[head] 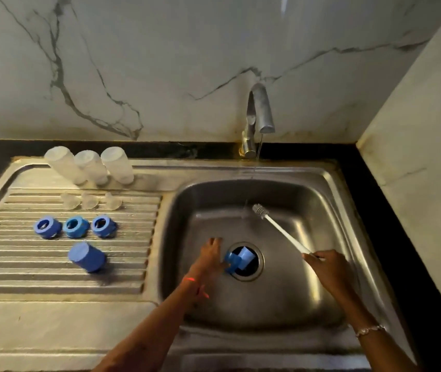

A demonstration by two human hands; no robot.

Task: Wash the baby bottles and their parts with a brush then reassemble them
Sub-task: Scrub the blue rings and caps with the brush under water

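Stainless-steel sink basin (187, 210), set in a black stone bench (364, 200), is taking a thin stream of water (245, 209) that is running from a curved chrome tap (258, 108) at the back

Left hand (211, 255) is reaching down to the round drain (258, 272); its fingers (215, 241) are lying fairly straight and blurred, its thumb side is touching a dark blue plastic cap (231, 262) that is sitting at the drain's left edge, and whether the thumb is actually pinching the cap cannot be told. A paler blue plastic piece (246, 255) is lying over the drain opening, touching the cap

Right hand (325, 267) is gripping the lower end of a long white-handled bottle brush (281, 229), fingers curled round the handle; the bristled head is pointing up and left, just beside the water stream

Ribbed steel drainboard (128, 237), left of the basin, is carrying:
- three translucent plastic bottles (90, 167), standing mouth-down in a row along the back
- three clear silicone teats (89, 201), sitting in a row in front of the bottles
- three blue plastic collar rings (75, 226), lying in a row nearer still
- one blue cylindrical cap (87, 257), resting alone in front of the rings

White veined marble wall (160, 63) is rising behind the bench
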